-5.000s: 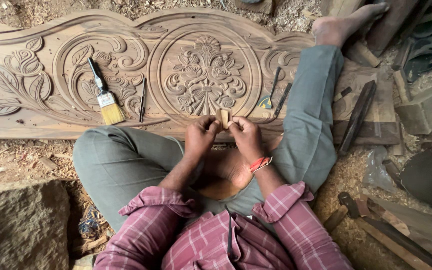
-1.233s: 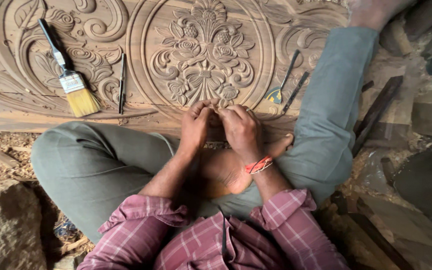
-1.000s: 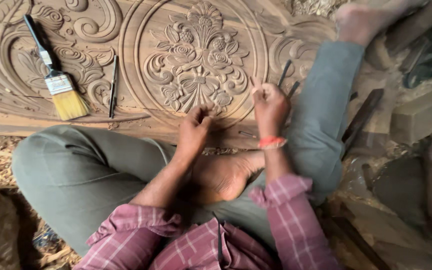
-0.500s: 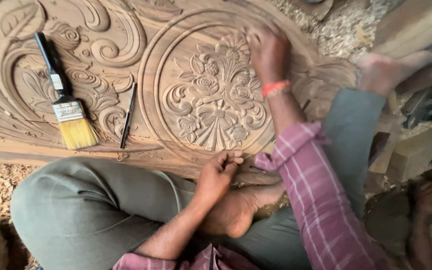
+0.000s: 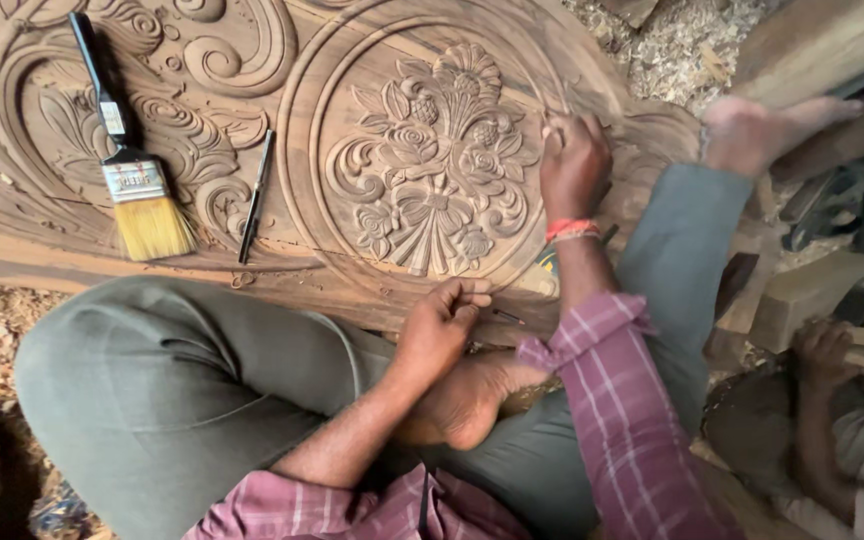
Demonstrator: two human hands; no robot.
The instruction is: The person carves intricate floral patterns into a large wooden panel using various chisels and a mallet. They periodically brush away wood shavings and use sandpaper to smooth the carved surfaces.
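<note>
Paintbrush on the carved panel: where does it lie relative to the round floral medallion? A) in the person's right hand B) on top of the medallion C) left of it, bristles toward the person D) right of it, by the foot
C: the paintbrush lies on the scrollwork left of the round floral medallion, its yellow bristles pointing toward the person, while the right hand rests at the medallion's right rim.

Brush [image 5: 127,165] lies on carved panel [image 5: 432,190], left of chisel [image 5: 256,195].
</note>
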